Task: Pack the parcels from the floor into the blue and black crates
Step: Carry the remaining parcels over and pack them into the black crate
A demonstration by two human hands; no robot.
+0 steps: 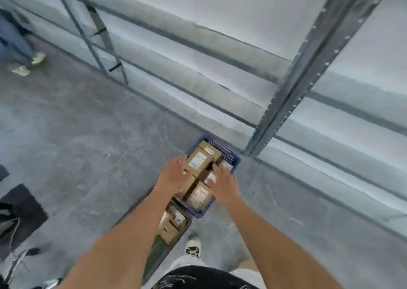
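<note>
Parcels [197, 160] fill the blue crate [234, 159], which sits on the floor [88, 134] beside the rack post [286, 95]. I see both arms extended forward and down. The left hand [174, 176] lies flat, fingers straight, on the parcels' left side. The right hand [224, 183] spreads open over the right side, gripping nothing. The black crate [186, 223], nearer me, also holds parcels.
</note>
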